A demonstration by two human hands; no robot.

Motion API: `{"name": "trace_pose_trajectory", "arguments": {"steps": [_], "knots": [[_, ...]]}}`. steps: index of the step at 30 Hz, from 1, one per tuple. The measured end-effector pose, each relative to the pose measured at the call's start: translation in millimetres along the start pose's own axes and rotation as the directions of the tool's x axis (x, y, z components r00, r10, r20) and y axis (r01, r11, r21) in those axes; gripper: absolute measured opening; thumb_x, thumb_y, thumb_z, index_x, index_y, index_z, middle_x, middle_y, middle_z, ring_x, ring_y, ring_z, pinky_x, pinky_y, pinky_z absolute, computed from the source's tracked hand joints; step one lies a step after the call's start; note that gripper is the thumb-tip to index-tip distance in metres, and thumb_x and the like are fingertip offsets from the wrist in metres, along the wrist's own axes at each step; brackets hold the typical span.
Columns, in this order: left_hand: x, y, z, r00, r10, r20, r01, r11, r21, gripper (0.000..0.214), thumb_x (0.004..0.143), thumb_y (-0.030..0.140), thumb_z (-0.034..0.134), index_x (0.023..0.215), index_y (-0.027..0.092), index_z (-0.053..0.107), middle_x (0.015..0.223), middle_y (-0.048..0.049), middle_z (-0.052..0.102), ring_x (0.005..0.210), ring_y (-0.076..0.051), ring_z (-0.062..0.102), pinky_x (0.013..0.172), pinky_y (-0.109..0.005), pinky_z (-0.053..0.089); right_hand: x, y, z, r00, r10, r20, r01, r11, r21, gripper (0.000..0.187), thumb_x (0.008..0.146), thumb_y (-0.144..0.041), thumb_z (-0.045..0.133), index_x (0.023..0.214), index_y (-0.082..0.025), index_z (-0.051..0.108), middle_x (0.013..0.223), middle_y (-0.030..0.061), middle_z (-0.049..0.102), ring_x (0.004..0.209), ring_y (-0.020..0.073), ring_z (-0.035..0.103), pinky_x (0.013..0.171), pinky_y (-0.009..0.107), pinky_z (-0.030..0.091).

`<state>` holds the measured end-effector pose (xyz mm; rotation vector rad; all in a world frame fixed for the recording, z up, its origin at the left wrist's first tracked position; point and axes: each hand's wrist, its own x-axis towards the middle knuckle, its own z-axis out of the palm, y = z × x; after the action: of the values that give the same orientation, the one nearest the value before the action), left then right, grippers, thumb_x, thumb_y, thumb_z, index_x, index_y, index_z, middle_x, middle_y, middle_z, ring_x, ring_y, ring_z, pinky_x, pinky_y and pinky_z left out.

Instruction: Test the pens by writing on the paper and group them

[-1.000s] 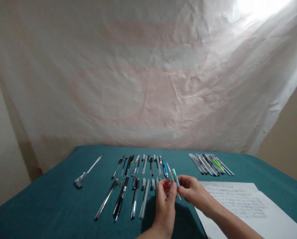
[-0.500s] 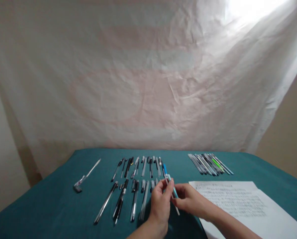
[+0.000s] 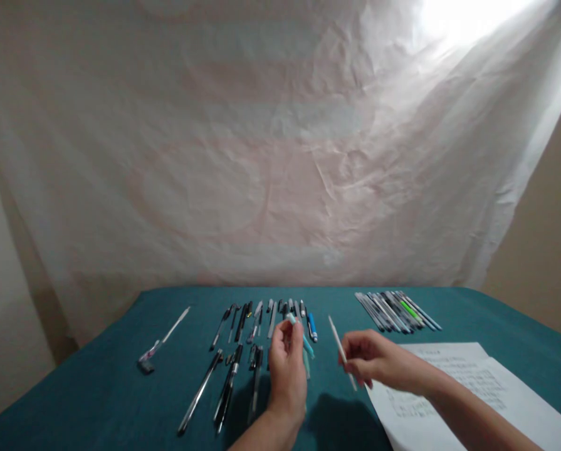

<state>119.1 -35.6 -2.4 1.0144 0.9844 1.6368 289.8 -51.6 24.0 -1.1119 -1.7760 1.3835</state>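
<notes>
My left hand (image 3: 287, 369) is raised over the middle of the teal table (image 3: 111, 382), its fingers pinched on a teal pen barrel (image 3: 301, 337). My right hand (image 3: 372, 362) is to its right, fingers closed on a thin white refill (image 3: 340, 349) that points away from me. The two hands are apart, with a gap of cloth between them. Below and left of my left hand lie two rows of pens (image 3: 242, 351). A small blue pen (image 3: 312, 326) lies at the right end of the far row.
A bundle of pens (image 3: 397, 311), one bright green, lies at the far right of the table. A printed white sheet (image 3: 454, 394) lies under my right forearm. A single clear pen (image 3: 162, 338) lies alone at the left. A crumpled white backdrop hangs behind the table.
My hands were together on one teal pen. Now they have drawn apart: the left holds the teal barrel further left, the right holds the thin white refill.
</notes>
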Motion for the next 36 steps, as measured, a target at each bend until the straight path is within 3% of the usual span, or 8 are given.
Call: {"name": "trace_pose_trajectory", "arguments": {"steps": [2, 4, 7, 16, 21, 28, 32, 36], "knots": [[-12, -8, 1.8, 0.99, 0.027, 0.139, -0.039, 0.996, 0.084, 0.027, 0.082, 0.039, 0.057, 0.096, 0.016, 0.057, 0.089, -0.0046, 0.059, 0.082, -0.016, 0.054, 0.076, -0.026, 0.041, -2, -15, -5, 0.972, -0.092, -0.217, 0.107, 0.992, 0.059, 0.011, 0.076, -0.025, 0.056, 0.078, -0.015, 0.053, 0.056, -0.0055, 0.049, 0.046, 0.0062, 0.045, 0.042, 0.016, 0.036], [-23, -13, 3.4, 0.97, 0.044, 0.239, -0.082, 0.985, 0.149, 0.024, 0.082, 0.037, 0.056, 0.095, 0.016, 0.057, 0.089, -0.0053, 0.06, 0.081, -0.017, 0.054, 0.076, -0.027, 0.041, -5, -25, -6, 0.909, -0.158, -0.386, 0.202, 0.976, 0.076, 0.019, 0.079, -0.033, 0.057, 0.082, -0.015, 0.054, 0.056, -0.0056, 0.048, 0.046, 0.006, 0.044, 0.042, 0.017, 0.037], [-33, -16, 4.0, 0.949, 0.057, 0.309, -0.132, 0.965, 0.227, 0.021, 0.082, 0.036, 0.057, 0.091, 0.017, 0.058, 0.086, -0.0048, 0.06, 0.079, -0.018, 0.053, 0.073, -0.027, 0.041, -8, -32, -3, 0.872, -0.185, -0.453, 0.243, 0.967, 0.072, 0.024, 0.078, -0.038, 0.06, 0.083, -0.015, 0.054, 0.057, -0.0047, 0.049, 0.046, 0.0063, 0.045, 0.041, 0.017, 0.039], [-32, -12, -0.8, 0.91, 0.122, 0.397, -0.262, 0.911, 0.319, 0.016, 0.084, 0.033, 0.054, 0.089, 0.018, 0.057, 0.084, -0.0029, 0.057, 0.08, -0.018, 0.052, 0.075, -0.028, 0.04, -5, -24, 9, 0.9, -0.229, -0.371, 0.237, 0.971, -0.024, 0.022, 0.08, -0.037, 0.058, 0.08, -0.015, 0.054, 0.063, -0.0029, 0.052, 0.05, 0.0069, 0.046, 0.044, 0.018, 0.038], [-32, -10, 0.5, 0.889, 0.143, 0.436, -0.285, 0.916, 0.281, 0.014, 0.084, 0.031, 0.055, 0.087, 0.018, 0.059, 0.083, -0.0028, 0.057, 0.079, -0.017, 0.052, 0.075, -0.027, 0.041, -7, -24, 9, 0.914, -0.269, -0.305, 0.2, 0.95, -0.239, 0.018, 0.081, -0.033, 0.057, 0.078, -0.015, 0.058, 0.064, -0.0016, 0.054, 0.056, 0.0086, 0.047, 0.05, 0.019, 0.037], [-23, -12, 0.3, 0.963, 0.084, 0.256, -0.134, 0.973, 0.186, 0.021, 0.086, 0.036, 0.05, 0.097, 0.019, 0.055, 0.09, -0.0041, 0.059, 0.083, -0.016, 0.054, 0.077, -0.027, 0.041, 1, -9, 5, 0.947, -0.187, -0.261, 0.092, 0.937, -0.336, 0.031, 0.086, -0.042, 0.046, 0.088, -0.016, 0.062, 0.062, 0.0001, 0.057, 0.056, 0.0116, 0.052, 0.05, 0.02, 0.039], [-16, -11, -2.1, 0.991, 0.05, 0.124, -0.068, 0.987, 0.147, 0.026, 0.088, 0.042, 0.046, 0.098, 0.019, 0.052, 0.087, -0.003, 0.059, 0.085, -0.015, 0.055, 0.08, -0.025, 0.04, 11, 13, 19, 0.927, -0.305, -0.219, 0.129, 0.806, -0.578, 0.022, 0.087, -0.029, 0.045, 0.093, -0.018, 0.063, 0.084, 0.0056, 0.064, 0.076, 0.0167, 0.057, 0.068, 0.027, 0.045], [-11, -13, -4.8, 0.996, 0.072, 0.061, -0.079, 0.99, 0.118, 0.03, 0.087, 0.047, 0.044, 0.098, 0.02, 0.051, 0.087, -0.0025, 0.057, 0.086, -0.016, 0.055, 0.082, -0.026, 0.04, 16, 27, 40, 0.913, -0.408, 0.006, 0.282, 0.62, -0.732, 0.032, 0.088, -0.016, 0.04, 0.116, -0.022, 0.054, 0.119, 0.007, 0.056, 0.107, 0.0208, 0.048, 0.091, 0.036, 0.039]]}}
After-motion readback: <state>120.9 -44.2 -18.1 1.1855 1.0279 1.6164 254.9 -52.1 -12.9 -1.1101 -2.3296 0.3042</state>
